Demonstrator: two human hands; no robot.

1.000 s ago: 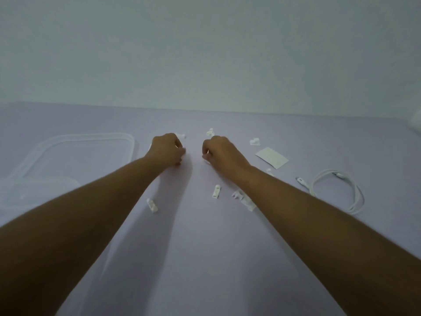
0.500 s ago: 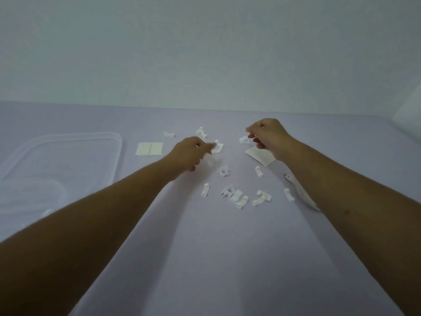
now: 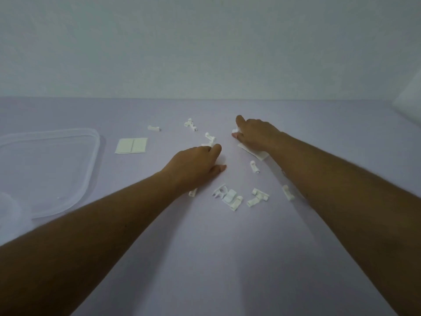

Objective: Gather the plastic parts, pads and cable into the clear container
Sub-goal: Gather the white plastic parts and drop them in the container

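Note:
Small white plastic parts are scattered over the lilac table: one at the back, a pair, one and a cluster near the middle. A white double pad lies left of them. My left hand hovers low with forefinger and thumb apart, its fingertip touching a part. My right hand rests over a second pad, with its thumb and fingers pinching a plastic part and its forefinger stretched out. The clear container lies at the left. My right forearm hides the cable.
More loose parts lie near my right forearm and beside my left wrist. Another clear plastic piece shows at the lower left edge. A white object sits at the far right by the wall.
My left hand has come down and opened next to the middle parts. My right hand has dropped onto the part beside the right pad.

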